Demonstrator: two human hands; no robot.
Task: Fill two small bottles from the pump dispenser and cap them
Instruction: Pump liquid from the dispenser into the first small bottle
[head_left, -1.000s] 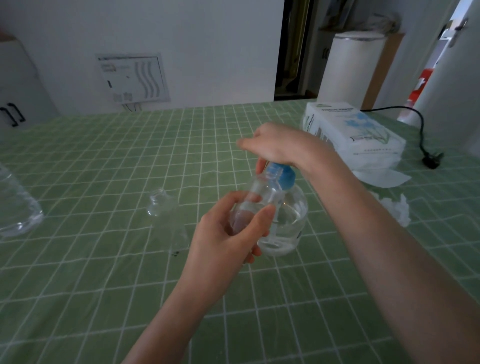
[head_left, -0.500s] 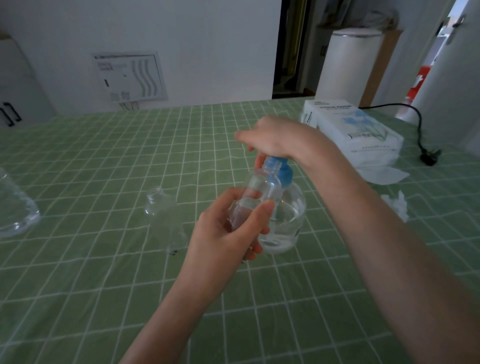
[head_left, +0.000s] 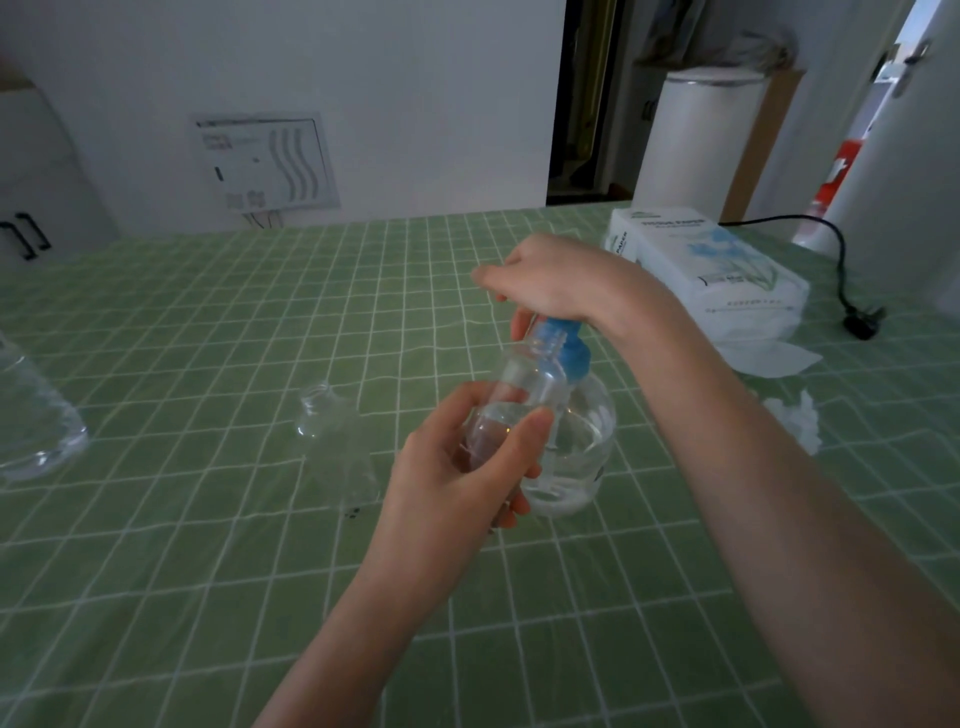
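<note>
Hardly anything has moved in the last second: your right hand (head_left: 550, 275) stays bent over the top of the round clear plastic pump dispenser with the blue collar (head_left: 587, 452), and your left hand (head_left: 457, 483) keeps the small clear plastic bottle (head_left: 524, 384) tilted with its open mouth up against the blue part, perhaps raised a touch. The pump head is hidden under your right palm; the fingers curl down around it and the thumb shows below, so I judge that you are gripping it mid-press. Your left thumb and fingers wrap round the lower half of the small bottle, the thumb tip pressed on its near side. Clear liquid seems to stand roughly level with that thumb, so to my eye this first fill is under way but not finished. The dispenser stands on the green checked table (head_left: 208, 571) near its middle, and the bottle you hold is in the air just in front of it, touching the collar. The second small clear bottle (head_left: 319, 415) stands uncapped and apparently empty to the left, well apart from the dispenser. No caps show anywhere. A larger clear bottle (head_left: 36, 436) sits at the left edge, and a white tissue pack (head_left: 711, 270) lies toward the far right corner. Keep the mouth steady under the spout, or liquid may run down the outside.
</note>
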